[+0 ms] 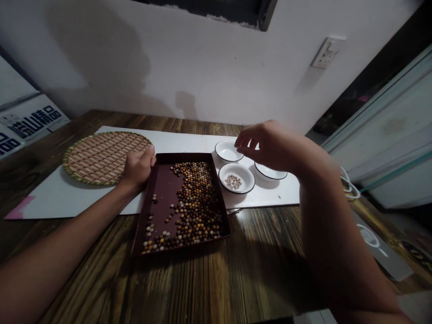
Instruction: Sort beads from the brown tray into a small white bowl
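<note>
My left hand [139,165] is closed around the far left edge of a dark maroon box lid-like tray [164,184]. Many small round beads [199,202] in yellow, brown, dark and pale tones lie in it, mostly along the right side and near edge. My right hand [265,143] hangs over the back white bowl [228,152], fingers curled down and pressed together; anything between the fingertips is hidden. Closer to me, a dark-rimmed white bowl [248,181] holds a cluster of pale beads [232,182]. Partly behind my right hand sits another white bowl [272,173].
A round woven tray [101,157] lies at the left on a white board [182,141], which rests on the wooden table [256,256]. A grey flat device [388,254] and a white cable [353,189] are at the right. The wall [202,67] stands behind the table.
</note>
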Demonstrator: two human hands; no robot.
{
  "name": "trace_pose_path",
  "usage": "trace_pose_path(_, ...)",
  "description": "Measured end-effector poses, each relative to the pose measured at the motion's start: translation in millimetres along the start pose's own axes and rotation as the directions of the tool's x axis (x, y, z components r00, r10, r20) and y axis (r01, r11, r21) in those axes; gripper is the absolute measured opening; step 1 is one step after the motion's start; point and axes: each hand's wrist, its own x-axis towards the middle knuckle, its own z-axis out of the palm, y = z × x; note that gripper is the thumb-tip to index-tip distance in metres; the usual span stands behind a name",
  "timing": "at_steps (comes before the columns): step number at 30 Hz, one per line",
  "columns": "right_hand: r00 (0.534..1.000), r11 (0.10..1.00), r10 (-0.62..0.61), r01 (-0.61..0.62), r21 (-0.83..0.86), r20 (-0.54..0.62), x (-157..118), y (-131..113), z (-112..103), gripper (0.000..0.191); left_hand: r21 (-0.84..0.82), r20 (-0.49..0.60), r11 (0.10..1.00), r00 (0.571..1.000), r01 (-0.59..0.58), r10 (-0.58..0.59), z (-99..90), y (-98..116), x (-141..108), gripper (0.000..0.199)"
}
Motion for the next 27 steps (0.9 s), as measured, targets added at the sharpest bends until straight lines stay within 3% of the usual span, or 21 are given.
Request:
trace_pose_path(6,0.999,0.999,0.033,-0.032,-0.022,0.025,0,1,2,0.025,0.021,0.004,1.0,1.0,-0.013,0.013,-0.8,-1,1,0.061)
trace_pose_path(12,0.999,0.997,0.041,-0.043,-0.066,-0.027,1,10,4,0.023,0.008,0.0,1.0,1.0,-0.013,0.013,0.0,2,0,0.06)
trace_pose_path(16,1.0,0.999,-0.002,0.001,-0.047,-0.018,1,-18,4,0.019,0.009,0.01,1.0,1.0,-0.023,0.023,-0.6,1,1,0.057)
trace_pose_path(19,0.991,0.993,-0.121,0.121,0.001,0.049,4,-52,18,0.017,0.024,0.023,0.999,0.999,-0.04,0.04,-1.6,-1,1,0.054)
trace_pose_path(21,0.956,0.965,-0.261,0.257,0.044,0.134,7,-75,36,0.019,0.027,0.019,0.998,0.999,-0.05,0.05,-1.9,-1,1,0.052)
trace_pose_path(24,0.844,0.887,-0.461,0.435,0.154,0.274,10,-107,65,0.021,0.028,0.011,0.997,0.998,-0.065,0.065,-1.6,0,0,0.052)
trace_pose_path(27,0.755,0.839,-0.542,0.509,0.19,0.369,12,-127,89,0.027,0.035,0.01,0.996,0.997,-0.081,0.08,-0.8,2,1,0.052)
